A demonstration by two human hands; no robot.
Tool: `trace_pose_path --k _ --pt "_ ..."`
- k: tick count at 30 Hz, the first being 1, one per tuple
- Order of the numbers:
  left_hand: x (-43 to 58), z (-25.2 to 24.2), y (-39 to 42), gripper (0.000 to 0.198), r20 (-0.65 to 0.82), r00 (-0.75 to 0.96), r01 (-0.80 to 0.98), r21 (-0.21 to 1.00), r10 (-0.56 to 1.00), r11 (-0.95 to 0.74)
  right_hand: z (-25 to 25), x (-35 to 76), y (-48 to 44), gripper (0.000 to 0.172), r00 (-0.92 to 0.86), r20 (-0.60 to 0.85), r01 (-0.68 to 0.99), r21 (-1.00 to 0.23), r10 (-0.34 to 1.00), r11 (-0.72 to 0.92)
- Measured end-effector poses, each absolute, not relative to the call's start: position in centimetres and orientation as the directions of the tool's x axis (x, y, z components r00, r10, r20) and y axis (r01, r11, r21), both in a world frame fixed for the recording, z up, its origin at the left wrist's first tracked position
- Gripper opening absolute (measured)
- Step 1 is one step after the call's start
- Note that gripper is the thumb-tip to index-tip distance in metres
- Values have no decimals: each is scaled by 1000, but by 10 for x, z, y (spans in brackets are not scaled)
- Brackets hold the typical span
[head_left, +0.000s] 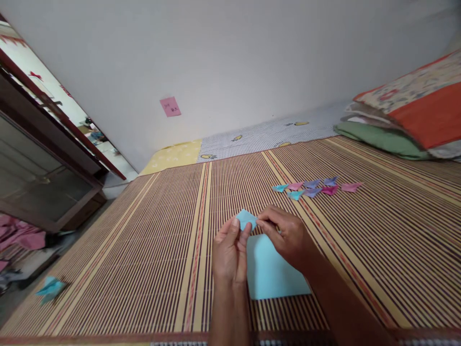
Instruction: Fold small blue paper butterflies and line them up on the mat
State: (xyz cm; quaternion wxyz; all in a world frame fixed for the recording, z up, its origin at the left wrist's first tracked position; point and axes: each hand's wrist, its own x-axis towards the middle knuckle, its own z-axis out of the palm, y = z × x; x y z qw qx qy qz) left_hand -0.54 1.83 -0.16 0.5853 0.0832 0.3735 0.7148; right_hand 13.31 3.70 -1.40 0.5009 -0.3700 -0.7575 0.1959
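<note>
Head view: small blue paper piece [247, 219] is pinched from both sides. Left hand [228, 254] fingers are closed on its lower-left edge, right hand [288, 238] fingers on its right corner. It's held just above the blue sheet [270, 276] lying on the mat [144, 250]. Folded pieces [313, 188] sit well apart, up-right.

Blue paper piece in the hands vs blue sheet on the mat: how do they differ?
Size: the blue paper piece is far smaller than the blue sheet. Pose: the piece is pinched between the left hand and right hand; the sheet lies flat on the striped mat. State: the piece looks folded to a point, the sheet unfolded. Both are light blue paper.
</note>
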Motion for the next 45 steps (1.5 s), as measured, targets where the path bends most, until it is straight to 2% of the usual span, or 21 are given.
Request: trace_pose_path --k 2,7,10,19,23,26,29,37,40,43,45 --pt "-7 -1 19 28 -325 -282 -778 628 903 -16 -15 132 37 18 -226 602 364 -677 765 640" --pt "-8 -1 19 29 -347 -330 -789 611 878 -55 -15 125 36 17 -193 407 251 -859 893 446" --pt "-5 0 19 29 -353 -353 -796 600 867 -80 -14 121 35 23 -189 349 221 -895 918 386" --pt "-5 -2 24 28 -488 -276 -864 503 828 9 -14 123 34 20 -212 490 264 -804 845 532" --pt "-7 -5 25 27 -484 -277 -861 509 830 10 -14 125 37 14 -224 435 215 -851 872 479" --pt "-8 -4 25 27 -480 -279 -861 508 832 4 -14 126 37 12 -140 400 171 -891 906 420" --pt "-8 -3 25 26 -509 -233 -887 461 828 34 -15 126 36 10 -92 376 128 -914 922 385" --pt "-8 -1 25 24 -552 -32 -932 318 833 175 -18 122 37 7 -118 374 32 -924 920 380" --pt "-7 -4 25 24 -535 -24 -918 346 844 193 -21 123 37 7 -130 347 -57 -938 929 343" --pt "-7 -9 24 22 -445 -87 -881 453 891 140 -23 122 37 7 -102 349 -110 -935 932 338" --pt "-6 -13 23 16 -379 -146 -845 528 914 84 -23 122 37 7 -32 378 -75 -924 925 375"
